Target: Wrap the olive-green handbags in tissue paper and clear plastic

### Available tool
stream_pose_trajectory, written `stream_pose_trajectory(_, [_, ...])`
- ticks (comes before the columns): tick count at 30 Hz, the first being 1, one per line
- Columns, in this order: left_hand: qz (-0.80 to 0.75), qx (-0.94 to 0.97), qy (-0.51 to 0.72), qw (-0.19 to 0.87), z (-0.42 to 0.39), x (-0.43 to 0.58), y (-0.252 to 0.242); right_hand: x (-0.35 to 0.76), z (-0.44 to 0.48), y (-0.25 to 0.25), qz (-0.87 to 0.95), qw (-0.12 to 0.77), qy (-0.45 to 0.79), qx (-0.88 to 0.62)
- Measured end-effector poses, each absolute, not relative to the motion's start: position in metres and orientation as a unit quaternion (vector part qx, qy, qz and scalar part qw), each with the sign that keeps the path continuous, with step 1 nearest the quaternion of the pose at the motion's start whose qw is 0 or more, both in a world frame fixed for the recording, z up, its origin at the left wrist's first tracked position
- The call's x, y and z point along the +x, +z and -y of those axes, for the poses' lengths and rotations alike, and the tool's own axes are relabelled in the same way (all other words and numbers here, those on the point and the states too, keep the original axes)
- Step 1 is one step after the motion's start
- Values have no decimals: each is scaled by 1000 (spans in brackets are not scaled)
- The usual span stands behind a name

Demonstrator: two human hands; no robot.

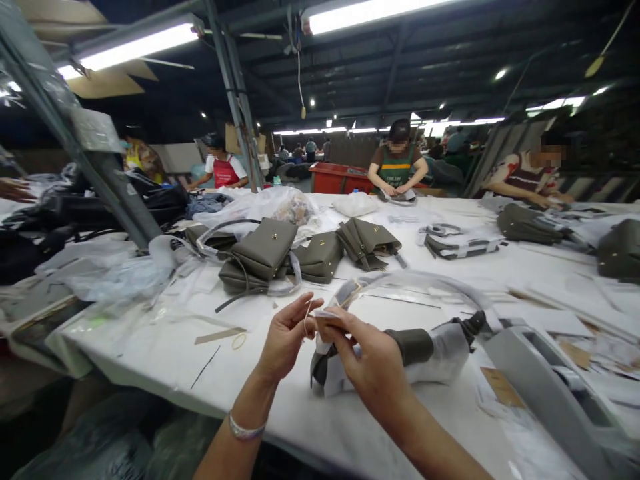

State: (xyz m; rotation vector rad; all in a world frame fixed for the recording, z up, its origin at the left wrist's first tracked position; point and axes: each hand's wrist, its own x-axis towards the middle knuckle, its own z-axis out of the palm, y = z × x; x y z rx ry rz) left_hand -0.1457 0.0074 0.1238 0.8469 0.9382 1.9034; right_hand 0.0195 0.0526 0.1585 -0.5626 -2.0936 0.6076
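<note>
Near the front of the table lies an olive-grey handbag (pixel 411 346), partly covered with white wrapping paper (pixel 453 353). Its handle (pixel 450 287) arches up, wrapped in clear plastic. Just in front of the handle's left end, my right hand (pixel 375 360) pinches a small brown card tag (pixel 327 327) between thumb and fingers. My left hand (pixel 285 337) is closed beside it, with a thin pale string (pixel 307 313) looped at its fingertips. The two hands nearly meet at the tag. My right hand and forearm hide part of the bag.
More olive handbags (pixel 270 247) lie mid-table. A grey tape dispenser (pixel 545 393) stands at the right, near loose cards. A rubber band (pixel 239 341) and a brown strip (pixel 219 335) lie at left. A metal post (pixel 120 193) rises at left. Co-workers (pixel 399 163) work across the table.
</note>
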Motion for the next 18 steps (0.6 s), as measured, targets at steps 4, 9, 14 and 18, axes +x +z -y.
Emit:
stream_pose_trajectory(4, [-345, 384, 754, 407, -9, -149, 121, 15, -58, 167, 877, 388, 122, -256])
stream_pose_trajectory(9, [-381, 417, 741, 363, -4, -144, 134, 10, -56, 182, 920, 300, 2, -253])
stream_pose_trajectory(14, [-506, 512, 652, 237, 10, -137, 160, 13, -57, 185, 920, 280, 107, -253])
stream_pose_trajectory(18, [-603, 527, 596, 69, 26, -127, 160, 20, -57, 181, 844, 331, 375, -194])
